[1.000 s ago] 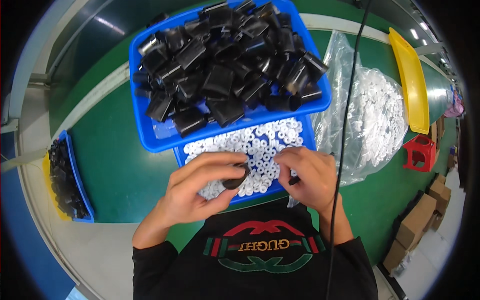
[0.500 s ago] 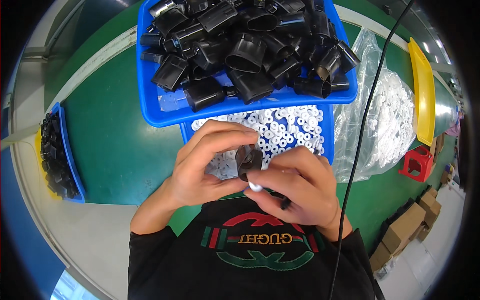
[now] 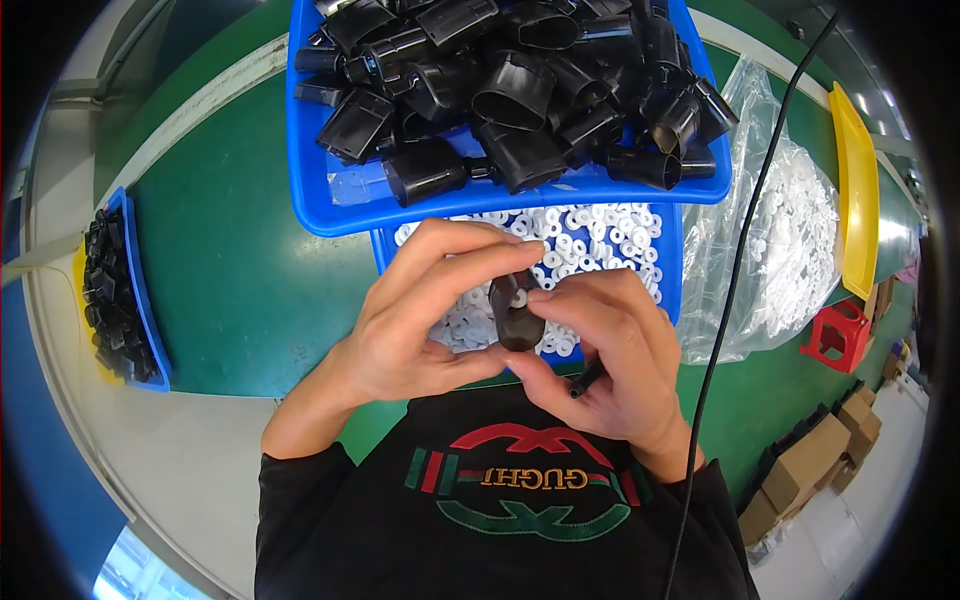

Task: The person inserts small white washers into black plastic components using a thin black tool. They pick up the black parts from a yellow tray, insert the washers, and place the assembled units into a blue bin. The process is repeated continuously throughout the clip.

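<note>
My left hand [image 3: 400, 330] grips a small black plastic housing [image 3: 520, 332] between thumb and fingers, its opening facing up at me. Inside it shows a white ring washer [image 3: 518, 298], which the index finger of my right hand [image 3: 625, 365] touches. My right thumb rests against the housing's near end. A short black rod [image 3: 588, 378] is tucked in the curled fingers of that same hand; its far end is hidden. Just beyond and beneath both hands is a blue tray [image 3: 672, 262] of loose white washers [image 3: 590, 245].
A blue bin [image 3: 345, 218] heaped with black housings [image 3: 515, 90] overhangs the washer tray. At right lies a clear bag [image 3: 775, 240] of washers, with a black cable [image 3: 745, 215] hanging before it. Another blue bin [image 3: 150, 300] of black parts stands left. A red stool [image 3: 838, 335] is beyond.
My right index finger has moved from the housing's near end onto its opening. The white washer, earlier by my right fingertips, now sits within the housing. The view has shifted slightly.
</note>
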Tool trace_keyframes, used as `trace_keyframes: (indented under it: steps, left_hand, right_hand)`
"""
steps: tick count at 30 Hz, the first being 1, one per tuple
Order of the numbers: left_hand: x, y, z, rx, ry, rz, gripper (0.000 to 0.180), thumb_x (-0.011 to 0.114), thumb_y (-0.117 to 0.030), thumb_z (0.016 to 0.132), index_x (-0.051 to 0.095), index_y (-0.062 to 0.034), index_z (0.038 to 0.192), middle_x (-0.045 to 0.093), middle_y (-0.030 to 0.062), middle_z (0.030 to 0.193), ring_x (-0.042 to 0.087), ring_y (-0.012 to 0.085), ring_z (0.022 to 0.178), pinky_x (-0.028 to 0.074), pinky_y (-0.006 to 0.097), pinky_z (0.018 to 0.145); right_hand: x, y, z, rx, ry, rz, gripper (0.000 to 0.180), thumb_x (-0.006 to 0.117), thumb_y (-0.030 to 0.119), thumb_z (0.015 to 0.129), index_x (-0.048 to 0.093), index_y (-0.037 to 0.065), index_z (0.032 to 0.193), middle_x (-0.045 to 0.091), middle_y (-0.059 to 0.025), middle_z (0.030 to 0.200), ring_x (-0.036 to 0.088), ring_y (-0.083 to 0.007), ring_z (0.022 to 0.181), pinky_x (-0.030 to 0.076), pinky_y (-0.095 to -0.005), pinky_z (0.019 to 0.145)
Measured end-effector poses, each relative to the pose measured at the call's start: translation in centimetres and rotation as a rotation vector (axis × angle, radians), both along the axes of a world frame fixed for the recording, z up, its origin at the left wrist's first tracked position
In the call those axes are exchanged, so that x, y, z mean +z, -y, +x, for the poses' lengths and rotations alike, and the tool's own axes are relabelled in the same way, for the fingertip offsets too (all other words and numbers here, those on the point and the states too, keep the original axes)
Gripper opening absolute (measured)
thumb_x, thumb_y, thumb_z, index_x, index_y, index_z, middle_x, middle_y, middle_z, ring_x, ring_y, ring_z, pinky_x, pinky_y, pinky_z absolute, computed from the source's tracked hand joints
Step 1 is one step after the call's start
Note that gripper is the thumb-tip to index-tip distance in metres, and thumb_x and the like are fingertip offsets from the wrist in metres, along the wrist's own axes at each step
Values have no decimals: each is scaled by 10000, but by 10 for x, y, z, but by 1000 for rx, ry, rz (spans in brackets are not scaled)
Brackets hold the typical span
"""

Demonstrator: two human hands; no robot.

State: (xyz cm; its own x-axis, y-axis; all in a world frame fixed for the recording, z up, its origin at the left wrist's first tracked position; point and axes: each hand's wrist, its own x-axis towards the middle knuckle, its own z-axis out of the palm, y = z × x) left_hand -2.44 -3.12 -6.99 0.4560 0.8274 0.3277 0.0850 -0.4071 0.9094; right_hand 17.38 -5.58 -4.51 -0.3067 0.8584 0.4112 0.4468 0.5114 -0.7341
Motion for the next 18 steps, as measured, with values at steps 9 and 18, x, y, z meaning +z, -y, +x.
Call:
trace_keyframes:
  steps: [9, 18]
  left_hand:
    - [-11, 5, 4, 20, 6, 39, 874, 890, -104, 575, 480, 34, 1334, 542, 170, 1246, 536, 321, 1124, 462, 384, 926]
    - [-7, -5, 0, -55, -48, 104, 973, 920, -190, 528, 455, 37, 1351, 528, 195, 1307, 529, 354, 1141, 450, 422, 946]
  right_hand:
    - [-3, -1, -2, -83, -7, 72, 464, 850, 119, 628, 658, -5, 1031, 639, -98, 914, 652, -194, 675, 536, -271, 529]
    - [9, -6, 7, -15, 49, 75, 465, 769, 74, 618, 661, 9, 1066, 621, -96, 931, 637, -186, 627, 521, -283, 497]
